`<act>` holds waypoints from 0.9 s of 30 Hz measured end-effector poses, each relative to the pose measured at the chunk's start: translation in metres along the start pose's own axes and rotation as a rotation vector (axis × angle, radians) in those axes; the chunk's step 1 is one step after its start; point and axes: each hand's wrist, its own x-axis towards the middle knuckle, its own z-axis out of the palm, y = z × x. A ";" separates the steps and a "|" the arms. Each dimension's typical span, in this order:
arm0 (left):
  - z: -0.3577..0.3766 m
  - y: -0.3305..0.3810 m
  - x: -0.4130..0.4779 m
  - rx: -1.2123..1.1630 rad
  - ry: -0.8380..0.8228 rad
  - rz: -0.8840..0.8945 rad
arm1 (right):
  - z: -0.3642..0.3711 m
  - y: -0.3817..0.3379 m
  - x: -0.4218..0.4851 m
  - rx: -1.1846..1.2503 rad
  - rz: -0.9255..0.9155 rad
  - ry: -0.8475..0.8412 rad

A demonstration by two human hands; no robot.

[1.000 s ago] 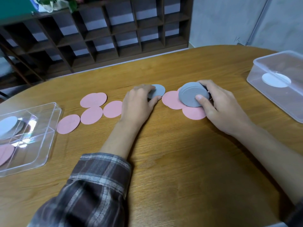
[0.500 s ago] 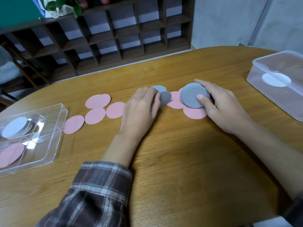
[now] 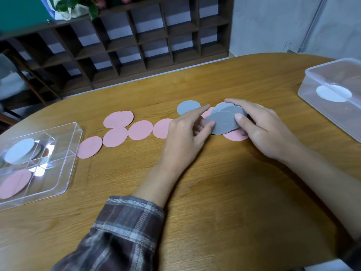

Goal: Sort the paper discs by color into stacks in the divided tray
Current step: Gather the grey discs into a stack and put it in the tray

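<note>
A: Grey discs (image 3: 222, 123): stacked mid-table, twelve o'clock; right hand (image 3: 263, 130) curls round them, left hand (image 3: 185, 133) pinches the top disc's edge.
B: Step: gathering greys. Next, probably: carry them to the divided tray (image 3: 71, 173), nine o'clock, grey compartment.

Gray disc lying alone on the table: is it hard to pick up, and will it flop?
The gray disc lies flat on the table, so you'd probably slide it or lift an edge. It looks thin, so likely very light. The held stack looks unbent, so probably fairly stiff.
</note>
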 end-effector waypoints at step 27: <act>-0.005 -0.028 0.009 0.396 -0.088 -0.181 | 0.002 -0.001 -0.001 -0.097 -0.040 0.052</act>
